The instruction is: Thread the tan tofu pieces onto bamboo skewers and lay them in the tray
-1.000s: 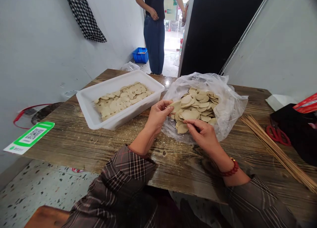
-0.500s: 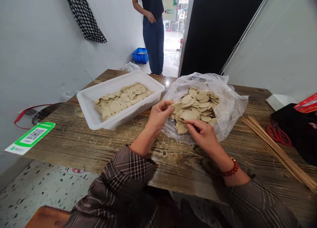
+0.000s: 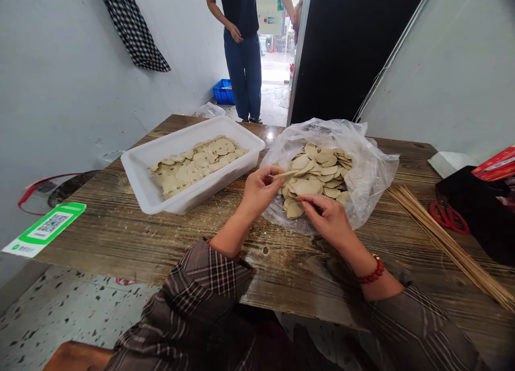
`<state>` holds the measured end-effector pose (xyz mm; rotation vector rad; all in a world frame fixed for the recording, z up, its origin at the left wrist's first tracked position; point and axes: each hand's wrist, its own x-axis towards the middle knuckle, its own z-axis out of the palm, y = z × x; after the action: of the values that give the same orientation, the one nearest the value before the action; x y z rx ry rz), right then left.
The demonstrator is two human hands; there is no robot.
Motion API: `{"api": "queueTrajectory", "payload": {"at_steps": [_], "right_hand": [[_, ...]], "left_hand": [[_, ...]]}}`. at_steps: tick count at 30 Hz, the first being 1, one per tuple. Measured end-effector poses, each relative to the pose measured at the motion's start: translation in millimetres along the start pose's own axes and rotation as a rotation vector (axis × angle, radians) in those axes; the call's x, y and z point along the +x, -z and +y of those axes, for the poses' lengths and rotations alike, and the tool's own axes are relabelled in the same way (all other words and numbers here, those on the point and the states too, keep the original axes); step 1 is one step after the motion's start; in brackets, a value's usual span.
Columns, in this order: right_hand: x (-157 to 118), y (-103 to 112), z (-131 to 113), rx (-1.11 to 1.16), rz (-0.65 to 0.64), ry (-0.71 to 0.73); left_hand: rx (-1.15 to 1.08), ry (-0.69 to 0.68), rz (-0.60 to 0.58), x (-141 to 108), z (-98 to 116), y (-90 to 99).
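Between its thumb and fingers my left hand pinches a thin beige slice, seen nearly edge-on, at the left side of an open plastic bag. My right hand is closed on a thin stick, whose tip points toward the slice. Many loose beige slices lie heaped in the bag beyond my hands. A white tub at the left holds rows of slices with short bits of stick showing through them.
A bundle of thin sticks lies at the right, beside red-handled scissors and a black bag. A green QR card is at the left table edge. Across the table stands a person.
The slice in my left hand has tilted from showing its face to nearly edge-on. The person across the table has stretched an arm toward the door. The view has shifted slightly.
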<state>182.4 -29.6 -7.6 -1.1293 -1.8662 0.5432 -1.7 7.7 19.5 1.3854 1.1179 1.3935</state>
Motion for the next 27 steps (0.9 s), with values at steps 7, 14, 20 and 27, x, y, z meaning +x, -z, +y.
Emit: {"api": "queueTrajectory", "payload": {"at_steps": [7,14,20,27], "right_hand": [[0.6,0.1,1.9,-0.006,0.004,0.001],[-0.1,0.7,-1.0,0.012,0.014,0.041],[-0.7,2.5,-1.8,0.014,0.022,0.063],[-0.9,3.5,-1.7,-0.021,0.021,0.068]], "left_hand": [[0.0,0.01,-0.055,-3.2,-0.4,-4.5],[-0.265,0.167,-0.008,0.0,-3.1,-2.2],[-0.422,0.269,-0.029,0.6,-3.1,-1.5],[-0.51,0.316,-0.041,0.3,-2.9,-2.2]]}}
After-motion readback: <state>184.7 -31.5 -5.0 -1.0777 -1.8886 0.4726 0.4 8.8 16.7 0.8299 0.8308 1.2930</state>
